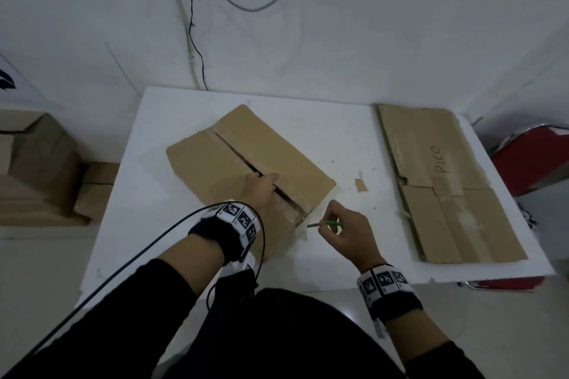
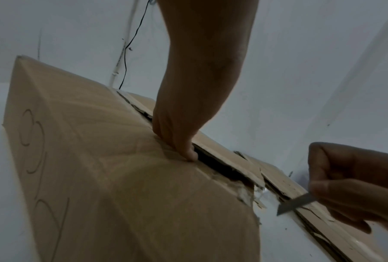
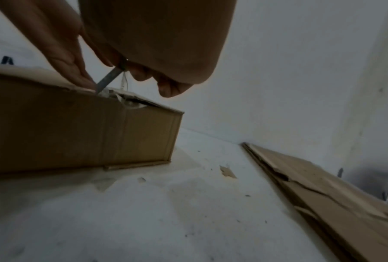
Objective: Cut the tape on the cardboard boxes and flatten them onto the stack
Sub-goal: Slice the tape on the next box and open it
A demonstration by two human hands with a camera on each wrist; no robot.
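A brown cardboard box (image 1: 246, 160) lies at an angle in the middle of the white table (image 1: 338, 258). Its top seam is slit and gapes. My left hand (image 1: 267, 185) sits on the box top, fingers tucked into the seam and thumb on the left flap (image 2: 99, 159), gripping its edge. Just off the box's near right corner, my right hand (image 1: 332, 222) grips a green-handled cutter (image 1: 327, 224). Its blade (image 3: 108, 79) points at the torn corner of the seam. A stack of flattened boxes (image 1: 446, 188) lies along the table's right side.
A scrap of brown tape (image 1: 361, 184) and small crumbs lie between the box and the stack. More cardboard boxes (image 1: 40, 169) stand on the floor at the left. A red chair (image 1: 535, 157) is at the right; cables (image 1: 197, 40) hang on the wall behind.
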